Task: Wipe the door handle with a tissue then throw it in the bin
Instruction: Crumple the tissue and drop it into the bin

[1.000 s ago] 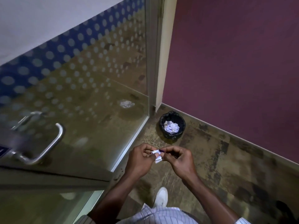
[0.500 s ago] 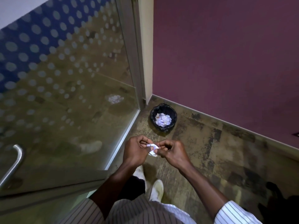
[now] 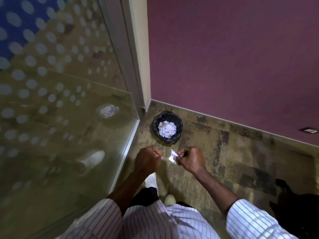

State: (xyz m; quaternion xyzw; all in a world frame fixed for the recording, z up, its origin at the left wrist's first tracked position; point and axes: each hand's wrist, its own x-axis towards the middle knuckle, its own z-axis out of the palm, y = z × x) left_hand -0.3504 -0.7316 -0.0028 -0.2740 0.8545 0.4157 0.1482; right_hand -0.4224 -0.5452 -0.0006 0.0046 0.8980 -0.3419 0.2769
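A small crumpled white tissue (image 3: 173, 157) is pinched in the fingers of my right hand (image 3: 189, 159). My left hand (image 3: 148, 159) is beside it, a small gap away, fingers curled with nothing visible in them. Both hands hover above the floor, just short of a small round bin (image 3: 179, 125) lined with a black bag and holding several crumpled white tissues. The bin stands in the corner by the door frame. The door handle is out of view.
A glass door (image 3: 65, 104) with frosted dots fills the left side, its metal edge (image 3: 126, 152) running down beside my left arm. A maroon wall (image 3: 233, 57) closes the far side. My white shoes (image 3: 151, 180) stand on patterned floor. A dark shape (image 3: 296, 206) lies at lower right.
My hands have come apart: the left let go of the tissue, which stays in the right. The view swung right and closer to the bin, and the door handle left the frame.
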